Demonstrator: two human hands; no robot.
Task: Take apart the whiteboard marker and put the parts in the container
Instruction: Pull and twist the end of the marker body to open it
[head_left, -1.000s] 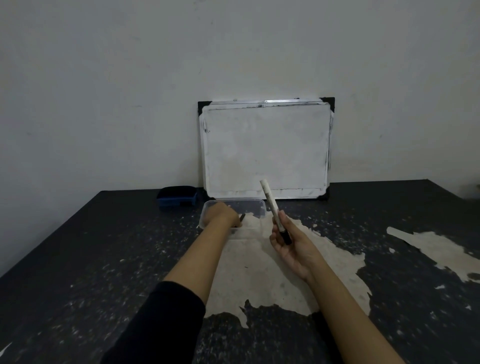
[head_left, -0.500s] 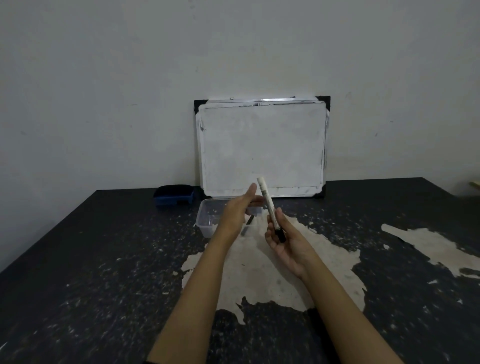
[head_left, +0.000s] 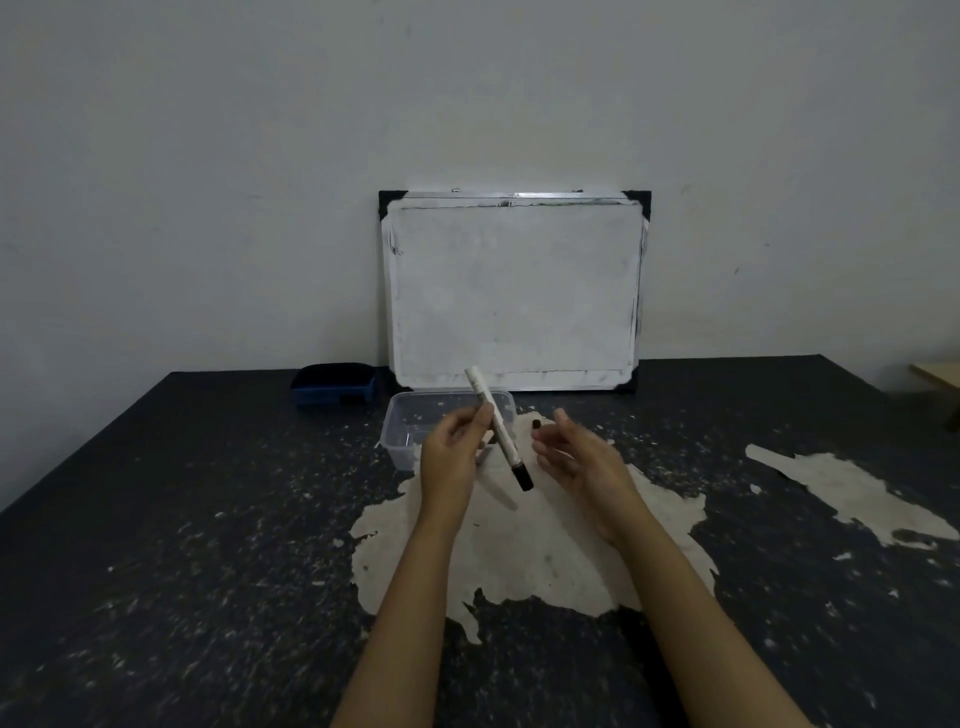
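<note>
Scuffed dark table (head_left: 156, 519): left hand (head_left: 449, 457) pinches the tilted marker (head_left: 497, 426) just near of the container (head_left: 402, 431); right hand (head_left: 576, 457) spread empty beside it, not touching.

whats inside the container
The container shows bare floor at its left; no part is clearly visible. The left hand and marker cover its right side.
</note>
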